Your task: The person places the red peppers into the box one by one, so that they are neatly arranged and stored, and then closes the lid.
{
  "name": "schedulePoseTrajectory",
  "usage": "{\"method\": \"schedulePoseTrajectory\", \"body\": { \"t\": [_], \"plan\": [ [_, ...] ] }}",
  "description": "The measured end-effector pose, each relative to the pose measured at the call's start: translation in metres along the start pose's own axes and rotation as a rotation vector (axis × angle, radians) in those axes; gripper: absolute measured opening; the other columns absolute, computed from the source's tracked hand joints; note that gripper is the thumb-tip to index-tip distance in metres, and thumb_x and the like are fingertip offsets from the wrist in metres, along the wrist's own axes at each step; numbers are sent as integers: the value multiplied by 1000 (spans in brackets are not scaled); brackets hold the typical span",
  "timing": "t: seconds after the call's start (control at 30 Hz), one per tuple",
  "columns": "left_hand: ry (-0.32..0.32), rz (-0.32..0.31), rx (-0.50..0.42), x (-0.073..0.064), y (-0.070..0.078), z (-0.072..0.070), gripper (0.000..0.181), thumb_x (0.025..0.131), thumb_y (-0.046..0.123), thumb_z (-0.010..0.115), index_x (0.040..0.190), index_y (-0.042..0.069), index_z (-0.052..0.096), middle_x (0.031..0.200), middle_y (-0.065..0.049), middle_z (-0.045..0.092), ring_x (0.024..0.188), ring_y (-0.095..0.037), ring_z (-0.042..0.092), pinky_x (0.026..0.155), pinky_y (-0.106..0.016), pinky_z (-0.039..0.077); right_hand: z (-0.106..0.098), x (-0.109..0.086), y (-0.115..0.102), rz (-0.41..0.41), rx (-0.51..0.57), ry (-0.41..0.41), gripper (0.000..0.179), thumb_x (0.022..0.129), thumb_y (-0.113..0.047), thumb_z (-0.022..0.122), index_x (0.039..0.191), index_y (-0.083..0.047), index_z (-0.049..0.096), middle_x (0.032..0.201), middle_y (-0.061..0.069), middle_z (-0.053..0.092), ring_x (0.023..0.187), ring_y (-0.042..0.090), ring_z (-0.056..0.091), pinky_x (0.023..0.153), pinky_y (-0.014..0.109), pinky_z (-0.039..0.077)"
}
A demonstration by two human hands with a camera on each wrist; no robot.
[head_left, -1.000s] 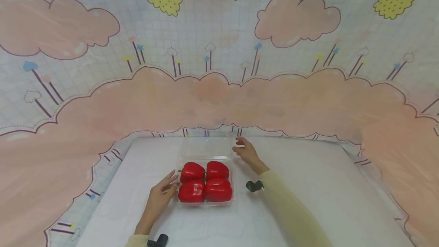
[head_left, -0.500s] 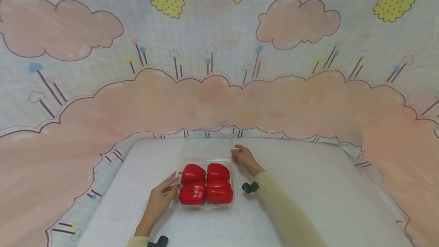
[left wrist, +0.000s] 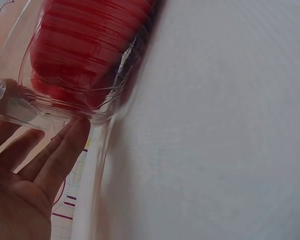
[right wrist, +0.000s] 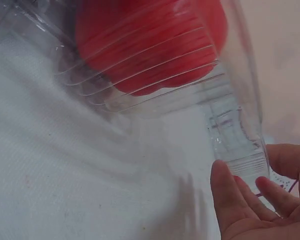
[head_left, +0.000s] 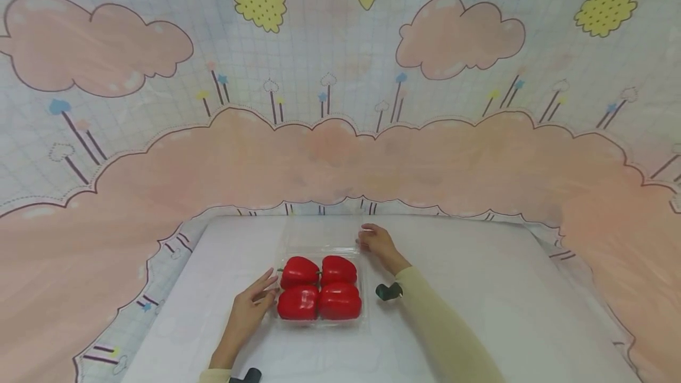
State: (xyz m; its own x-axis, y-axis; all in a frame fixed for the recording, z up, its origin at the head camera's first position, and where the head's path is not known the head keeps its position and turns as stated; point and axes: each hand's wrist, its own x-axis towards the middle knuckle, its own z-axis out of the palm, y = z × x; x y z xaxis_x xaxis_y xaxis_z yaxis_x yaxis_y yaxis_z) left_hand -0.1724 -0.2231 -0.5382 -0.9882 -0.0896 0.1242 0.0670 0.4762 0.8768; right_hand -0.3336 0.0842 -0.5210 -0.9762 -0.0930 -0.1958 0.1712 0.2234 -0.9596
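Several red bell peppers (head_left: pixel 339 300) sit in two rows in a clear plastic clamshell box (head_left: pixel 320 323) on the table. Its transparent lid (head_left: pixel 321 235) lies folded back behind them. My left hand (head_left: pixel 249 309) is at the box's left side, fingers fairly straight, fingertips touching the plastic edge in the left wrist view. At the lid's right edge, my right hand (head_left: pixel 379 246) pinches the clear rim between thumb and fingers, as the right wrist view shows. Through the ribbed plastic wall a red pepper (right wrist: pixel 150 45) shows there.
A white-covered table (head_left: pixel 479 288) carries the box. Behind and beside it hangs a printed curtain (head_left: pixel 340 158) with pink clouds. Dark wrist-worn devices show by both sleeves, one being the black device (head_left: pixel 389 291) on the right.
My right hand has come slightly left and down onto the lid's right edge, its fingers closing on the rim. My left hand stays beside the box. The head view has tilted slightly.
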Motion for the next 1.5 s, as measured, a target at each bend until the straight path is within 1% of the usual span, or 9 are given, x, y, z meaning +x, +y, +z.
{"method": "schedulePoseTrajectory", "body": {
  "t": [0.17,0.47,0.6,0.77,0.97,1.07,1.3,1.43,1.5],
  "plan": [
    [4,0,23,-1,1,0,39,94,7,61,133,10,62,150,-6,50,113,-30,68,84,-28,60,-1,-1,-1,-57,46,-7,45,97,-13,59,139,-2,48,132,21,60,113,31,66,100,41,55],
    [12,17,31,-2,1,1,39,93,5,62,132,8,63,149,-8,50,112,-30,69,84,-28,61,-4,-4,-8,-128,99,-3,42,93,-5,61,133,0,51,131,24,59,108,30,66,97,41,56],
    [9,11,27,-2,2,1,39,93,5,61,132,8,63,150,-8,50,112,-30,68,84,-28,60,-6,-5,-9,-139,83,-3,43,91,-5,62,133,0,51,134,23,58,109,30,66,95,39,58],
    [6,1,23,-2,2,1,38,93,6,61,131,9,63,150,-7,50,112,-30,68,84,-27,60,-10,-10,-14,-154,37,-17,47,91,-9,64,135,-2,50,139,22,55,113,30,63,95,37,58],
    [3,1,27,-1,2,1,38,94,6,61,132,9,63,150,-6,49,113,-30,68,83,-27,60,-13,-6,-10,-180,10,-17,39,89,-13,66,127,-11,56,135,11,60,118,26,60,103,43,53],
    [1,4,30,0,2,1,39,93,5,61,132,9,63,150,-7,50,113,-30,68,83,-27,60,-14,-6,-11,-184,18,-32,37,90,-13,65,126,-13,56,136,9,59,120,26,61,106,46,50],
    [-11,14,19,1,0,-2,39,92,5,63,131,9,63,149,-7,51,110,-29,69,83,-26,61,-15,-5,-12,-199,63,-62,36,92,-8,63,127,-9,52,141,15,55,124,29,61,106,44,50],
    [-3,28,30,4,-1,-6,42,92,5,63,133,9,62,147,-10,53,109,-31,69,81,-26,61,-14,-7,-14,-215,102,-51,33,91,-2,62,122,-5,53,138,16,57,124,31,61,104,41,52],
    [5,48,50,7,-1,-9,43,92,5,64,135,8,60,145,-13,54,110,-32,69,81,-28,61,-14,-9,-17,-234,112,-41,30,90,1,62,119,-3,53,136,17,57,122,32,62,103,40,53]
  ]
}}
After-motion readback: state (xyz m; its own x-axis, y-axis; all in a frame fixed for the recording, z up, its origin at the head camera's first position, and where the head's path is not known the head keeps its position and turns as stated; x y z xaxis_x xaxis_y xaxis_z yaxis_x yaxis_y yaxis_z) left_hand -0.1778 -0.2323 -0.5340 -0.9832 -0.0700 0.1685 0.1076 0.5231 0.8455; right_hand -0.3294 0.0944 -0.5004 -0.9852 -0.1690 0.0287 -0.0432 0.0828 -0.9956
